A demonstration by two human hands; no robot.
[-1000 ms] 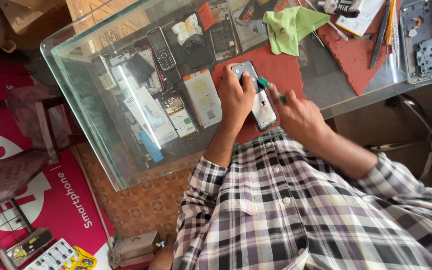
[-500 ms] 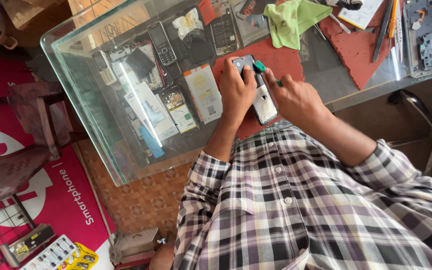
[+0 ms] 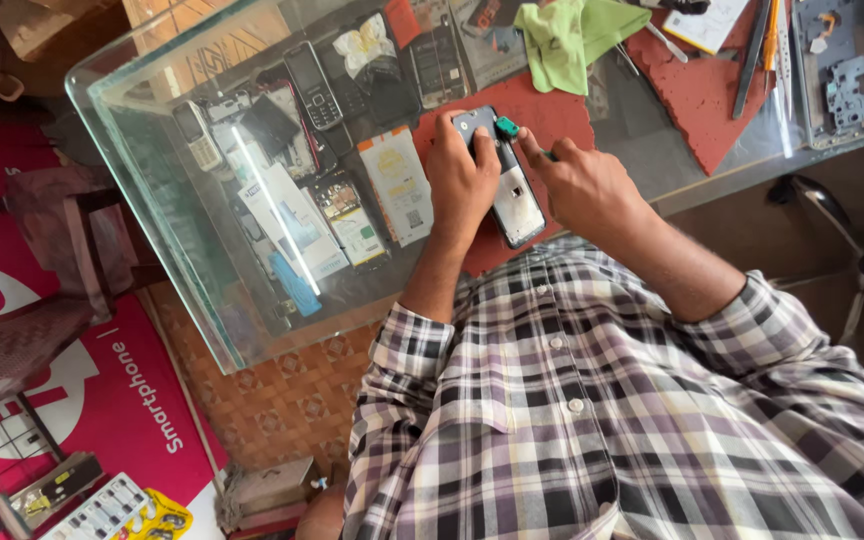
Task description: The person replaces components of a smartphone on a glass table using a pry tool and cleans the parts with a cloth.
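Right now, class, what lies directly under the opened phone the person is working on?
A red mat on the glass counter lies under the phone. The left hand covers part of both.

opened phone, flat on red mat

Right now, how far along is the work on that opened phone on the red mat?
Done: the opened dark phone lies with its cover off and its insides exposed on the red foam mat. In hand: the left hand steadies it while the right hand works a green-handled tool at its top end. Left: the phone is unclosed; a separate grey phone frame lies apart.
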